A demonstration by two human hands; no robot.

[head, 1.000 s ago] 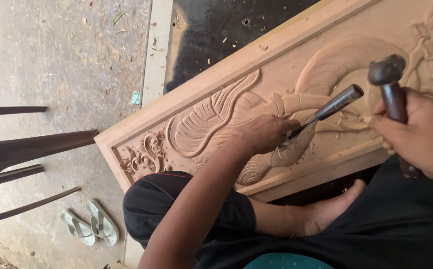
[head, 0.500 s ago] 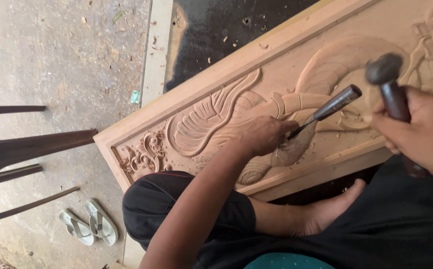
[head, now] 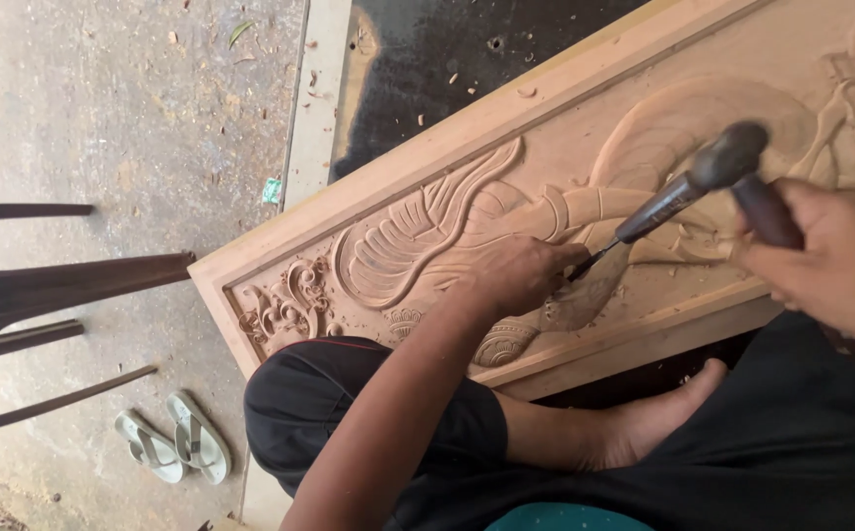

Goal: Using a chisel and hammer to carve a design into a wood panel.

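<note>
On the carved wooden panel (head: 545, 177), left hand (head: 516, 275) grips chisel (head: 644, 221), right hand (head: 830, 261) grips mallet (head: 742, 172).

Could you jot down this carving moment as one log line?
left hand: steadies chisel on carved wood panel | right hand: grips mallet, head at chisel's end | sandals on floor

Bare arms, bare foot (head: 644, 423), black trousers (head: 349, 413)

Carved wooden panel (head: 545, 147) runs off the right and top edges; its lower edge is hidden behind knee and forearm. Mallet (head: 742, 172) head motion-blurred. Chisel (head: 634, 224) tip hidden under left hand (head: 521, 275); right hand (head: 830, 261) cut off at the right edge.
</note>
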